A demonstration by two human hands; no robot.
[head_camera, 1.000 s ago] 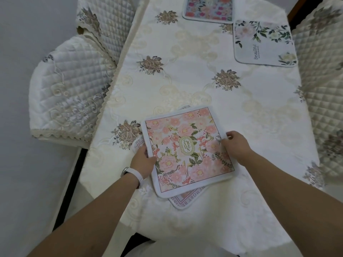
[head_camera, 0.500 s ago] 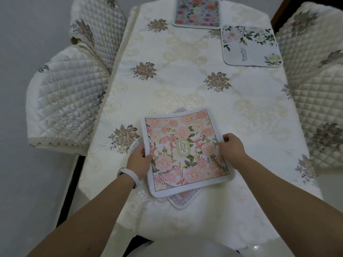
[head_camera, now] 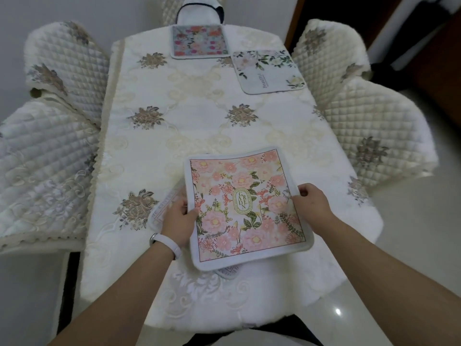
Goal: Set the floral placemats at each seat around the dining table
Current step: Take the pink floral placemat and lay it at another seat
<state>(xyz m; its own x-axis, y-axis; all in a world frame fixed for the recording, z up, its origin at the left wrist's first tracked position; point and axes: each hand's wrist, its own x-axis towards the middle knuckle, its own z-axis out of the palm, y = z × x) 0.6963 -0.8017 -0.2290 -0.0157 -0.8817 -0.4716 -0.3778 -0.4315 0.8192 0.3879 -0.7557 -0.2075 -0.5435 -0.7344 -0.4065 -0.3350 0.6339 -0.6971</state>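
Observation:
A pink floral placemat (head_camera: 245,203) with a "GARDEN" oval in its middle is held just over the near end of the table. My left hand (head_camera: 178,224) grips its left edge, and my right hand (head_camera: 311,202) grips its right edge. Beneath it lies another placemat (head_camera: 163,208), mostly hidden, with only its left corner and a bottom corner showing. A multicoloured floral placemat (head_camera: 199,41) lies at the far end of the table. A white placemat with green leaves (head_camera: 269,71) lies at the far right seat.
The table carries a cream embroidered tablecloth (head_camera: 199,126). Quilted covered chairs stand at the near left (head_camera: 42,171), far left (head_camera: 67,68), far right (head_camera: 329,53) and near right (head_camera: 381,136). Another chair back (head_camera: 202,8) stands at the far end.
The view has swung to face the table squarely. The pink placemat has turned slightly clockwise in both hands and shifted a little to the right over the lower mat.

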